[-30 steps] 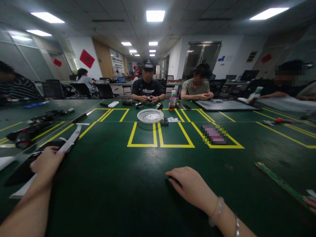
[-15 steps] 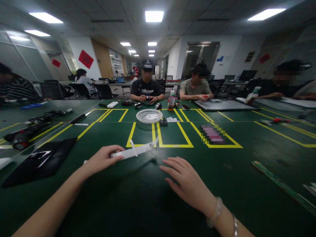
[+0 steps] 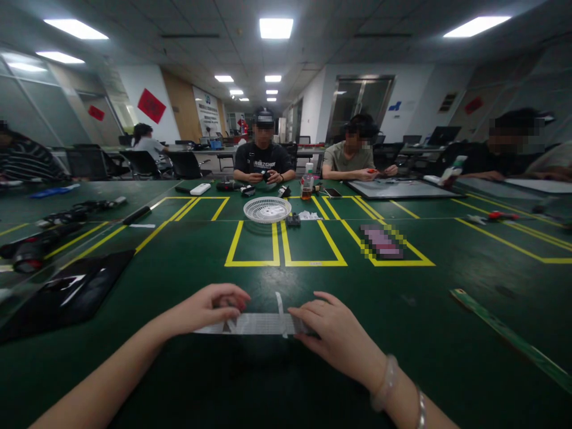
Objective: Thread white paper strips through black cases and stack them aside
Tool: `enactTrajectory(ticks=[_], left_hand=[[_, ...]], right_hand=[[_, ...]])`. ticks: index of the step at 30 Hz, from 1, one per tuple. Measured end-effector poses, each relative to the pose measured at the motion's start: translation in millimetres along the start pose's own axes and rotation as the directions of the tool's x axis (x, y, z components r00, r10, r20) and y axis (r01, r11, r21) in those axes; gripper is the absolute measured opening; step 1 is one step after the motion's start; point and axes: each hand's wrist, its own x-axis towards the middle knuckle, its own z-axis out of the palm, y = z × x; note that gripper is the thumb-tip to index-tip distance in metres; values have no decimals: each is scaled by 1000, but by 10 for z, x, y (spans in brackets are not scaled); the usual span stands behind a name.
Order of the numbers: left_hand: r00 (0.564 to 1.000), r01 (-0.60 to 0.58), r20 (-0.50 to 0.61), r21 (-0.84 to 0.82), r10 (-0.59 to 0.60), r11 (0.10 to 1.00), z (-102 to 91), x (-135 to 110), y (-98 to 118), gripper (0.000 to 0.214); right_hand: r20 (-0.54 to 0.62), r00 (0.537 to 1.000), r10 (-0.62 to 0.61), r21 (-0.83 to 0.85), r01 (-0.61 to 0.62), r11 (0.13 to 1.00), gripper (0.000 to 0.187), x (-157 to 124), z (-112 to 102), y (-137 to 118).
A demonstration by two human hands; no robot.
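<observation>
A long flat white strip [image 3: 257,323] with a thin tab standing up from it lies across the green table [image 3: 286,369] right in front of me. My left hand [image 3: 205,308] grips its left end with curled fingers. My right hand [image 3: 333,333] holds its right end, fingers bent over it. A pale bangle circles my right wrist.
A black panel [image 3: 67,292] lies at the left. A white round fan grille [image 3: 267,210] sits beyond yellow taped boxes [image 3: 286,241]. A green strip [image 3: 504,336] lies at the right. Dark tools lie far left. Several people sit across the table with small parts and a bottle [image 3: 307,185].
My left hand carried the white strip from the black panel at the left to the table in front of me. My right hand has closed on its right end.
</observation>
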Motion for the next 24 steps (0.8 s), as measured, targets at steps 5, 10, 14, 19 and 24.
enactTrajectory(ticks=[5, 10, 14, 19, 24], left_hand=[[776, 418, -628, 445, -57, 792, -901, -296, -755, 62], [400, 844, -902, 293, -164, 450, -1479, -980, -1594, 76], [210, 919, -905, 54, -371, 391, -1549, -1254, -1837, 81], [132, 940, -892, -26, -432, 339, -1563, -1246, -1871, 81], [92, 937, -935, -35, -342, 347, -1544, -1262, -1900, 84]], right_hand=[[46, 999, 15, 8, -16, 1000, 38, -6, 3, 0], [61, 998, 19, -8, -19, 1000, 38, -4, 10, 0], [76, 996, 37, -11, -36, 999, 39, -6, 23, 10], [78, 996, 46, 4, -47, 999, 38, 7, 16, 17], [81, 996, 47, -2, -47, 999, 38, 20, 1, 4]])
